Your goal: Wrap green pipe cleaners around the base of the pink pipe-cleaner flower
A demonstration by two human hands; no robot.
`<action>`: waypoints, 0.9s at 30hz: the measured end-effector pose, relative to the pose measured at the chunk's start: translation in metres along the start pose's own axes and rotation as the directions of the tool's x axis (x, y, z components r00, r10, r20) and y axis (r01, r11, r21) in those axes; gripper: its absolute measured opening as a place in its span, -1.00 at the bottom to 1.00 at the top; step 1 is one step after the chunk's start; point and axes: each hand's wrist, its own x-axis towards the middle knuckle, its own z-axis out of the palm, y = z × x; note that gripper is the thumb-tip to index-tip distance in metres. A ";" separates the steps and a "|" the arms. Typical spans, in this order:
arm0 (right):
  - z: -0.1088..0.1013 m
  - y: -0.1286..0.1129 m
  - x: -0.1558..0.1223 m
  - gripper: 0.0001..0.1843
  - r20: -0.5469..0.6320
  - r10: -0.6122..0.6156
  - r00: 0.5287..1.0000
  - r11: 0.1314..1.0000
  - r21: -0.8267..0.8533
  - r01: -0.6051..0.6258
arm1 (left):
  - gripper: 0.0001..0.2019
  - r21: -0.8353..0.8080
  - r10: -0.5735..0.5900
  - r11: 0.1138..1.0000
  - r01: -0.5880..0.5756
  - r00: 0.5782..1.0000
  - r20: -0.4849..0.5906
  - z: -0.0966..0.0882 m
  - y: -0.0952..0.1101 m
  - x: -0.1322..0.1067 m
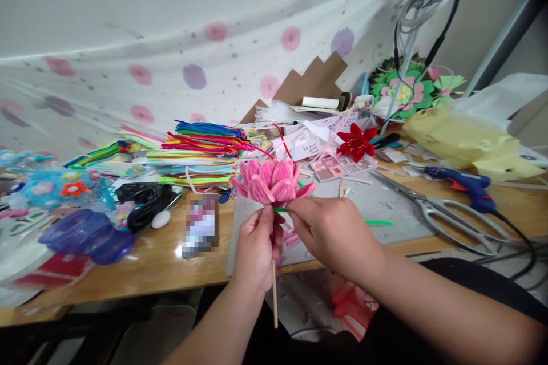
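While vertical, pink flower [272, 181], bloom uppermost.

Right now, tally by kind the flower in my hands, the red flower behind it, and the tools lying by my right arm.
pink flower on a stick: 1, held by left hand and right hand
red flower: 1
silver scissors: 1
blue glue gun: 1
Total: 4

Fuzzy pink pipe-cleaner flower [273, 179] on a smooth wooden stick [274, 296]; at three o'clock, glossy steel scissors [422, 203] on the matt wooden tabletop [162, 262].
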 end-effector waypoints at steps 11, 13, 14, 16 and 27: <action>0.018 -0.002 -0.005 -0.80 -0.116 0.027 0.993 0.985 0.173 -0.007 | -0.59 -0.122 -0.157 0.980 0.159 0.987 0.025 -0.005 0.000 -0.002; 0.019 -0.002 -0.007 -0.80 -0.135 0.018 0.991 0.970 0.241 0.015 | -0.60 -0.198 -0.214 0.954 0.225 0.974 0.075 -0.006 0.005 -0.003; 0.020 -0.001 -0.008 -0.80 -0.141 0.018 0.990 0.957 0.289 0.023 | -0.59 -0.236 -0.243 0.936 0.261 0.965 0.102 -0.007 0.009 -0.004; 0.022 0.002 -0.009 -0.81 -0.128 0.041 0.991 0.909 0.417 0.016 | -0.55 -0.298 -0.294 0.895 0.332 0.941 0.166 -0.009 0.015 -0.006; 0.018 0.029 0.004 -0.83 0.138 0.056 0.989 0.658 0.740 -0.141 | -0.67 -0.409 -0.173 0.797 0.444 0.818 0.549 -0.022 0.019 -0.017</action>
